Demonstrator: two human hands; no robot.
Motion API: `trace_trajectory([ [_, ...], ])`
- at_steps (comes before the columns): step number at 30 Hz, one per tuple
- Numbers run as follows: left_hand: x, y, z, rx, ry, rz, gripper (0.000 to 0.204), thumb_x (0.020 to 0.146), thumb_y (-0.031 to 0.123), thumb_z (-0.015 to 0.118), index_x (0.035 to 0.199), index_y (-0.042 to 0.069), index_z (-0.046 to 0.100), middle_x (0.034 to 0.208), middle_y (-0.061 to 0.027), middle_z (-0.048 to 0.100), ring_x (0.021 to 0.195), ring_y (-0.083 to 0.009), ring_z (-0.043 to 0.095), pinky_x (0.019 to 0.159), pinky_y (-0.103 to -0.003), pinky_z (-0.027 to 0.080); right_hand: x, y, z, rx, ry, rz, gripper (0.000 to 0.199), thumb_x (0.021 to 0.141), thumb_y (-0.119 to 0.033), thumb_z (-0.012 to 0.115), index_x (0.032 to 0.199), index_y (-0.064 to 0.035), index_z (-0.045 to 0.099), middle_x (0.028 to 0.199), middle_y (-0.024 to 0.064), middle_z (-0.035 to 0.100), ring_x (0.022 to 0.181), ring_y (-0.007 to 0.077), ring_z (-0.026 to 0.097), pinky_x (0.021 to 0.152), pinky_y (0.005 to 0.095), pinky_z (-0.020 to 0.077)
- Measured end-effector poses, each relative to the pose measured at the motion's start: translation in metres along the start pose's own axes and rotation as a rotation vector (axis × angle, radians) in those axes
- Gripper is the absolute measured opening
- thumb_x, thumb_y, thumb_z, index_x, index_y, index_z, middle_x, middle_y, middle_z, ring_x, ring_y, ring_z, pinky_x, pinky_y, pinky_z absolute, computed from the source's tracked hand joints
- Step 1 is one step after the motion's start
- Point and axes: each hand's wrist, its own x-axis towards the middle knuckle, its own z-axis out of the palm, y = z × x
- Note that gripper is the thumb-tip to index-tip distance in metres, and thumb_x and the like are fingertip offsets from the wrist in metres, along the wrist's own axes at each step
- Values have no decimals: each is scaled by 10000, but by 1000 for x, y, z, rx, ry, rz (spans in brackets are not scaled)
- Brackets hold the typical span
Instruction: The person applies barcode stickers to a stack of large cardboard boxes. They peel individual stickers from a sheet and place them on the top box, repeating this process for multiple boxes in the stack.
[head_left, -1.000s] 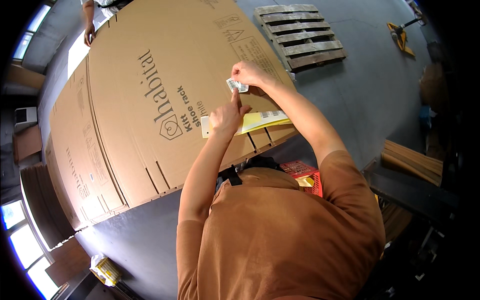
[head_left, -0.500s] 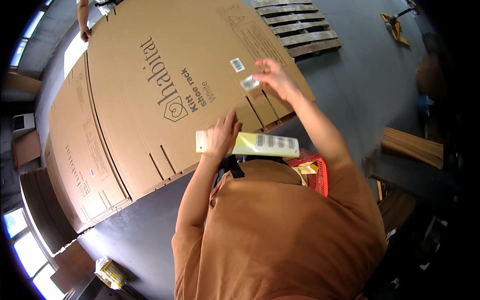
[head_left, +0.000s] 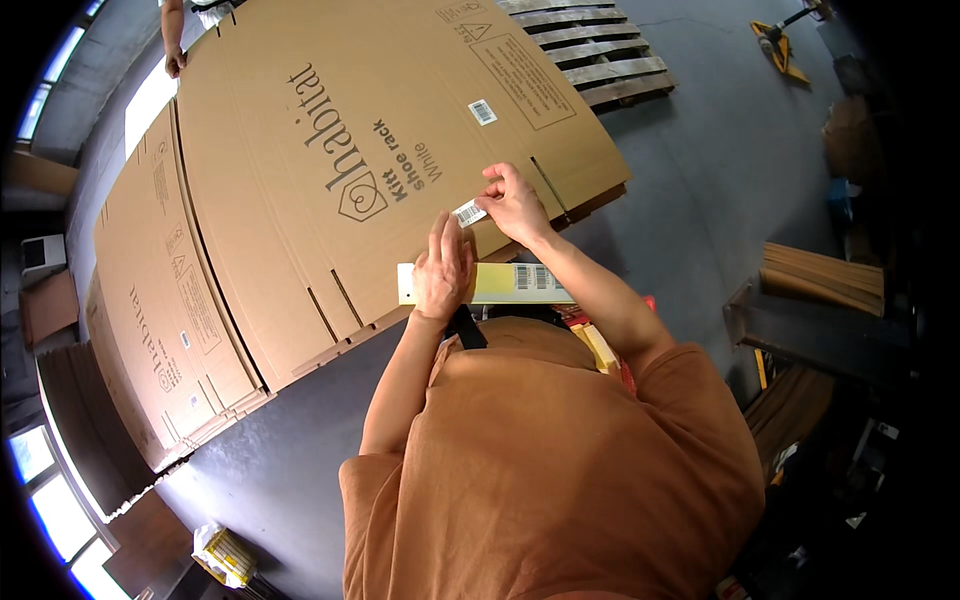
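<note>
On the flat brown carton [head_left: 270, 200]: one white barcode label [head_left: 483, 112], stuck down, apparently done; above its near side, a second label [head_left: 468, 213], pinched between fingertips of the right hand [head_left: 517, 207], seemingly not yet laid; at its near edge, left hand [head_left: 440, 272], partly closed, holding a yellow-and-white label sheet [head_left: 495, 285], further labels left; beyond the carton, wooden pallet [head_left: 615, 70], grey floor [head_left: 700, 170], yellow pallet jack [head_left: 785, 58]
</note>
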Motion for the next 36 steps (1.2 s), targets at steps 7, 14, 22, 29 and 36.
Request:
trace_trajectory([
  [7,2,2,7,296,-333,-2,458,908,279,609,1324,101,540,1418,-74,507,695,-284,694,607,-394,563,-12,-11,7,-285,104,-132,433,824,-100,699,1191,-23,481,819,119,689,764,247,676,697,355,527],
  [14,5,8,-1,365,-355,-7,383,908,268,600,1255,110,573,1353,-73,562,700,-269,699,611,-390,569,2,-5,-29,-668,295,-383,429,796,-185,764,1113,-39,515,995,173,621,918,341,617,765,439,491],
  [22,10,7,-34,83,-59,-150,214,871,191,669,708,73,595,703,-65,618,551,-286,600,480,-366,482,-60,-12,-93,-320,-628,-263,353,811,-246,741,1057,-12,648,900,153,694,824,276,665,747,380,503],
  [29,49,46,-47,269,20,153,196,875,209,669,775,117,528,728,-54,560,725,-245,582,710,-371,417,-62,-62,-114,-470,-519,-198,250,793,-193,707,984,-31,688,816,193,673,776,322,659,705,390,497],
  [36,58,62,-18,294,-65,95,244,922,202,631,766,112,466,569,-40,540,472,-260,510,512,-339,390,-53,-68,-115,-354,-399,-323,197,806,-158,712,945,-20,687,831,161,673,780,322,646,699,385,497],
])
